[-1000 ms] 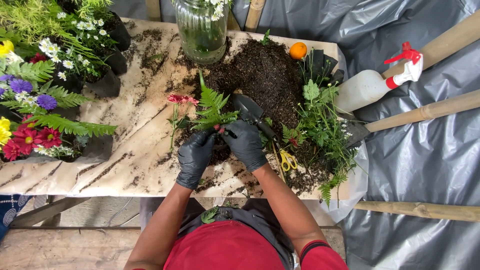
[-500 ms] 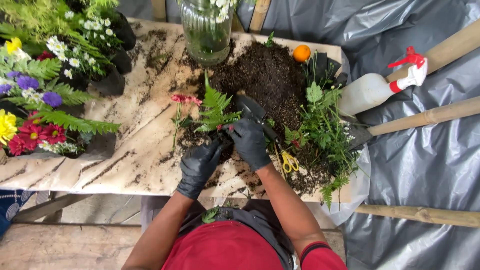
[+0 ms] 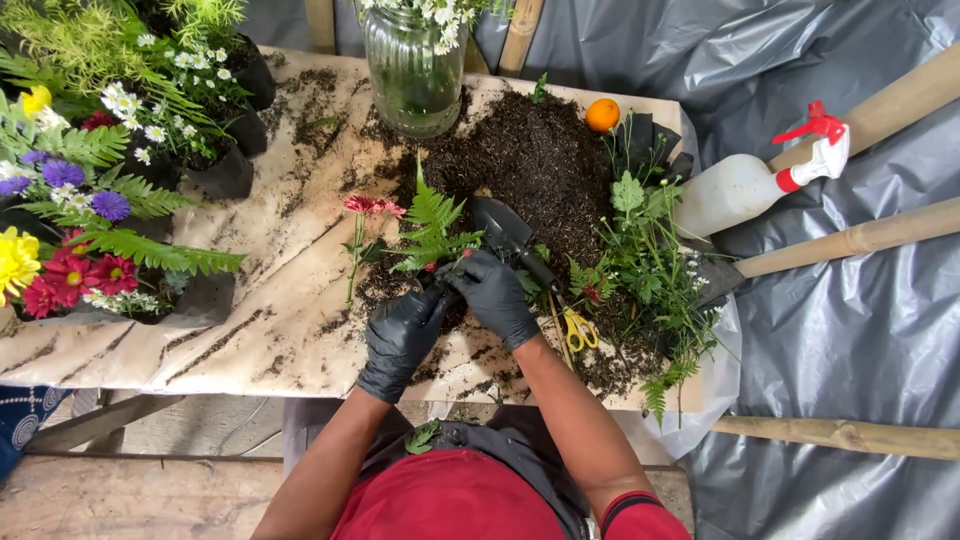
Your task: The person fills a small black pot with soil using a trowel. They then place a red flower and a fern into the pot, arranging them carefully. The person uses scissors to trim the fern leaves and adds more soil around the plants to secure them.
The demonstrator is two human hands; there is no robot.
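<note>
Soil covered the desk where both gloved hands, left hand and right hand, pinched a fern sprig whose thin stem looked liable to snap under any harder squeeze.

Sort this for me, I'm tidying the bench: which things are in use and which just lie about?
In use: left hand and right hand on the fern sprig; soil.

Lying about: trowel, scissors, spray bottle, orange, glass jar, potted flowers.

Soft even daylight, faint shadows, mild sheen on grey plastic sheeting, sharp focus throughout
</note>
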